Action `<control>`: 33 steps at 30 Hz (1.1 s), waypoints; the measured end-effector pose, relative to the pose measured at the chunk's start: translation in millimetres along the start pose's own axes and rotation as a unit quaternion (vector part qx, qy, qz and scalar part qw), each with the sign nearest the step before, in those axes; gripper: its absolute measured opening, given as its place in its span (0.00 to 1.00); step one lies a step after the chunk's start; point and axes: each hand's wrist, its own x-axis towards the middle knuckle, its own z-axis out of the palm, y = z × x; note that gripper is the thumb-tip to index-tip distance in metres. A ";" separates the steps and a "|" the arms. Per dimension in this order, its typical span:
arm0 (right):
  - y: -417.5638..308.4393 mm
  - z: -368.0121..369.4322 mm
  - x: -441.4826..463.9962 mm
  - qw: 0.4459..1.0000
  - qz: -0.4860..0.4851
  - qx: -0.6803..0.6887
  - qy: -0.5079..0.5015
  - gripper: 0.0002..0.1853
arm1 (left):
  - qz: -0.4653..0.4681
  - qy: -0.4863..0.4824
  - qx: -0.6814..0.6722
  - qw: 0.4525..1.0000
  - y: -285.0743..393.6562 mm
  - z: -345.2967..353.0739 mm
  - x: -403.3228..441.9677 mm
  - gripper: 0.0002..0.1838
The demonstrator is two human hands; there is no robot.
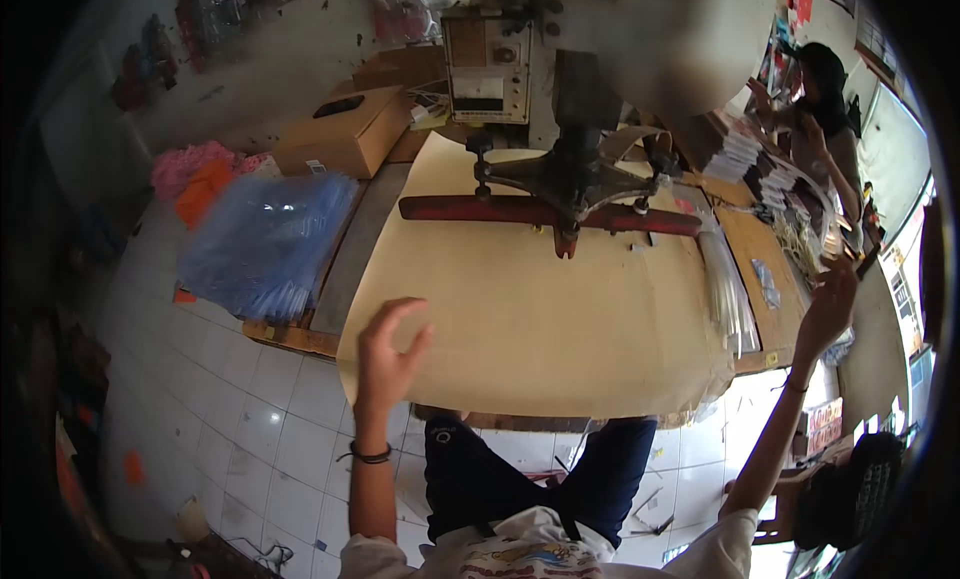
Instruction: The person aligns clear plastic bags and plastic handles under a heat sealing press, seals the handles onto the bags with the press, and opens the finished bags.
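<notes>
My left hand (pixel 393 351) hovers over the left front part of a large tan sheet (pixel 500 324), its fingers curved and thumb apart, with nothing in it. Out to the right, my right hand (pixel 828 304) is raised with its fingers closed around the end of what looks like a clear plastic strip (pixel 832 234). Over the back of the sheet stands a press machine with a dark metal head (pixel 570 174) and a long red bar (pixel 470 209). A bundle of clear plastic strips (pixel 727 294) lies along the sheet's right edge.
Blue-tinted plastic sheets (pixel 265 244) are stacked at the left, near a cardboard box (pixel 345 129). A control box (pixel 487 69) stands behind. At the far right a person (pixel 825 109) is beside piles of stacked material (pixel 735 154). White floor tiles (pixel 300 419) show below the table.
</notes>
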 end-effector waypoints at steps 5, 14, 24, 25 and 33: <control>41.4 27.8 -44.2 0.938 -0.033 -0.167 -0.302 0.12 | 0.044 0.134 0.333 0.932 -25.3 -98.2 75.9 0.18; 75.1 41.0 -101.8 0.954 0.061 -0.101 -0.276 0.17 | -0.222 -0.182 0.435 0.853 -143.5 -168.8 126.5 0.22; 121.5 36.1 -102.7 0.965 0.107 -0.039 -0.237 0.20 | -0.240 -0.176 0.345 0.890 -149.9 -203.9 155.2 0.09; 125.4 35.8 -103.6 0.966 0.116 -0.023 -0.231 0.21 | -0.219 -0.188 0.400 0.870 -134.7 -199.2 154.0 0.08; 114.6 34.1 -103.6 0.979 0.140 -0.029 -0.142 0.20 | -0.037 0.028 0.444 0.895 -150.8 -210.3 147.6 0.22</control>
